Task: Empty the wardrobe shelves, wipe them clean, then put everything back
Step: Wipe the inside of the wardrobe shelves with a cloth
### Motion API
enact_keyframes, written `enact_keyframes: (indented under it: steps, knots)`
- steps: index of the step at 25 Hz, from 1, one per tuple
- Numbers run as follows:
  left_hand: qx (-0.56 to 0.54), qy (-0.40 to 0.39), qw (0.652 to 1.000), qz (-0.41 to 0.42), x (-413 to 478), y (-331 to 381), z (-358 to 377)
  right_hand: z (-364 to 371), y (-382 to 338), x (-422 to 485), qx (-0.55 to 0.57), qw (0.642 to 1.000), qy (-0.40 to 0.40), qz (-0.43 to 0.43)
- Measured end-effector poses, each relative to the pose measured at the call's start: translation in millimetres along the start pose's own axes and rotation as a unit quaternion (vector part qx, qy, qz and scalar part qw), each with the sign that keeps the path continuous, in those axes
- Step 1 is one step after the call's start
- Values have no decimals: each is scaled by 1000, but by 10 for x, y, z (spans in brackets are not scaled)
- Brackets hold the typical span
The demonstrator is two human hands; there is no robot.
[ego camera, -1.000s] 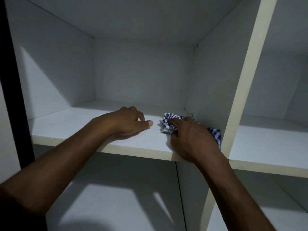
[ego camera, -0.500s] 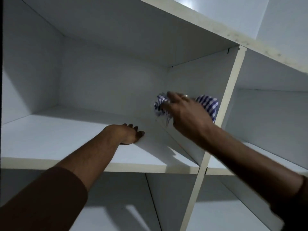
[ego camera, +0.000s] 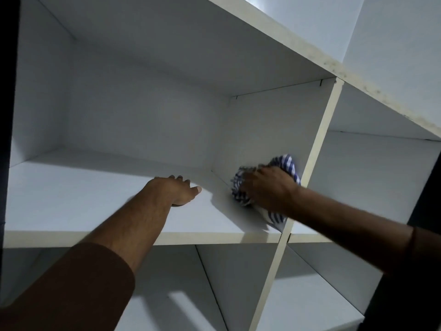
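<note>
White laminate wardrobe w/ cream-edged boards (ego camera: 317, 149): the compartment being worked on holds only the two hands & the blue-and-white checked cotton cloth (ego camera: 285, 164). Compartments below & to the right show bare boards, dim light.

Cloth bunched, pressed against the white vertical divider panel (ego camera: 274, 125), low down near the corner where panel meets the white flat shelf board (ego camera: 71, 199). Cloth's long axis slants: upper end poking out above the knuckles toward the front edge, lower end hanging out below the wrist; a crumpled part sticks out past the fingertips toward the back. Motion-blurred.

Right hand (ego camera: 268, 187) grips cloth, fingers curled round it, palm toward panel.

Left hand (ego camera: 174, 189) flat on shelf board, palm down, fingers straight & close together pointing to the back wall, thumb out toward the cloth, apart from it. Brown sleeve (ego camera: 78, 287) on left forearm.
</note>
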State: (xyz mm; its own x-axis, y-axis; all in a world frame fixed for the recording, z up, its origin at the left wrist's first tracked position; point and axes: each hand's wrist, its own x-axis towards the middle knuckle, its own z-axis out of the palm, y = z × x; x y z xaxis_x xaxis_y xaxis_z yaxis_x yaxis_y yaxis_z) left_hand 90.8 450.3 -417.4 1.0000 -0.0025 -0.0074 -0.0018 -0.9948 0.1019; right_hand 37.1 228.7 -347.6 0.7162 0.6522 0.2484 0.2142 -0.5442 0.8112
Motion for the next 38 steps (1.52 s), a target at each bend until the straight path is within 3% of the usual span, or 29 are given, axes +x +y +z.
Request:
enact_keyframes:
  steps: [4, 6, 7, 10, 12, 15, 17, 30, 32, 34, 36, 38]
  knots:
    - [-11, -4, 1000, 2, -1, 14, 4, -324, 866, 420, -69, 984, 38, 162]
    - [-20, 1, 1000, 2, -31, 11, 2, -260, 761, 415, -72, 980, 13, 185]
    - [-22, 2, 1000, 3, -44, 8, -3, -183, 589, 382, -54, 982, -1, 180]
    - [-20, 0, 1000, 5, -87, 12, -26, 192, -1, 233, -60, 998, -33, 8]
    - [-19, -2, 1000, 1, -102, 34, -34, 234, 32, 313, -73, 995, -51, -45]
    - [-19, -1, 1000, -3, -111, 59, -45, -79, 636, 672, -49, 993, 17, 104]
    - [-11, 3, 1000, -1, -147, 65, -55, -180, 852, 769, -96, 982, 29, 161]
    - [-18, 1, 1000, -9, -90, 65, -15, 482, -136, 644, -33, 995, -89, -26]
    - [-8, 10, 1000, -13, -64, 79, -3, 405, 66, 840, -20, 998, -59, 4]
    - [2, 13, 1000, -12, -41, 72, 12, 237, 404, 1089, -46, 995, -29, 84]
    - [3, 13, 1000, -8, -52, 58, 5, 138, 662, 1241, -68, 984, -43, 162]
    - [-15, 13, 1000, -9, -94, 53, -10, 166, 635, 1279, -72, 981, -65, 170]
